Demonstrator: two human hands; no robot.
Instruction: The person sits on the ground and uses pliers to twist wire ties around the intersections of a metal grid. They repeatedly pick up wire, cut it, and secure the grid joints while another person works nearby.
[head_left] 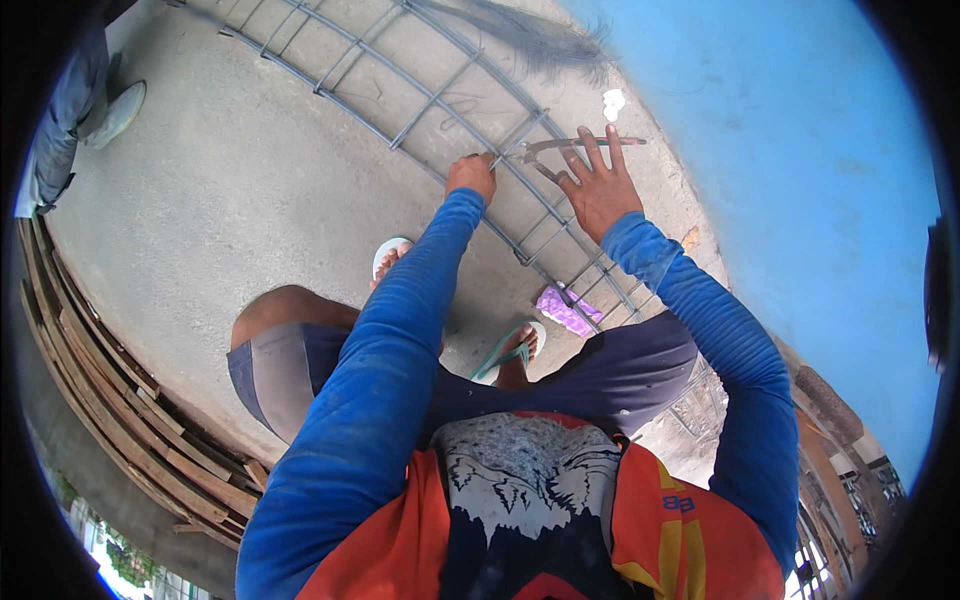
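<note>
We've got a rebar cage (437,97), grey steel bars w/ rectangular stirrups, ladder-like, running from upper left-centre down to right of centre, over rough, stained grey concrete floor (250,190). Our L hand (472,178) is at the cage, upper centre, fingers curled tight; can't tell if it pinches bar or wire. Our R hand (598,190), just right of it, has fingers spread across metal pincers (632,141) w/ reddish handle end, head by the cage; can't tell if it's gripping, undersides hidden. Purple-and-white patterned soft packet (568,310), right of centre, partly behind bars; we can't see contents. Also: dark thin wire bundle (530,38) top centre, white crumpled scrap (613,105) upper right, smooth blue panel (790,150) filling the right, long rough wood planks (130,420) stacked lower left, another person's trouser leg (55,140) upper left. Our dark-trousered thigh (640,365) blocks part of the cage's lower end, flip-flop (537,340) nearby
</note>
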